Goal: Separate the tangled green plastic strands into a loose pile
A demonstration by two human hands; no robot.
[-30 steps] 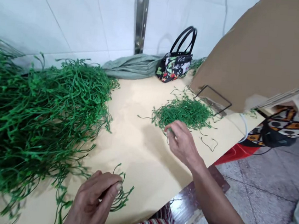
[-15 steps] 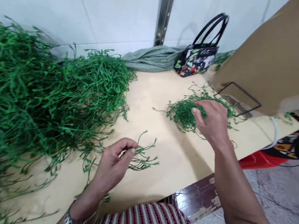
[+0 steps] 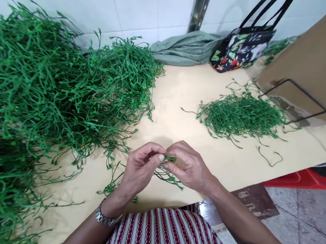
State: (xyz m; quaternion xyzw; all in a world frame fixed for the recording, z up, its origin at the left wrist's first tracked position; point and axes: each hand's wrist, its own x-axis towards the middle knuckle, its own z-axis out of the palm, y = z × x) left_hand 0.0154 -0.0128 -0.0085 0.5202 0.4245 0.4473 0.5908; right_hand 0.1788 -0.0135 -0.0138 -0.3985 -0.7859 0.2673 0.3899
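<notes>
Close to the table's front edge, my left hand pinches a small bunch of green stems, whose tips hang out to the right. My right hand meets it there, thumb and fingers closed on the same stems. The fingers hide part of the bunch. A big heap of green stems covers the left side, with loose strands below it. To the right, beyond my right hand, lies a smaller pile of stems.
A floral handbag stands by the wall beside a grey-green cloth. At the right, a cardboard box has a black wire frame before it. Something red is below the table edge.
My right hand has left the smaller pile and come over to my left hand, closing on the stems. The view has shifted, so the background sits differently.
</notes>
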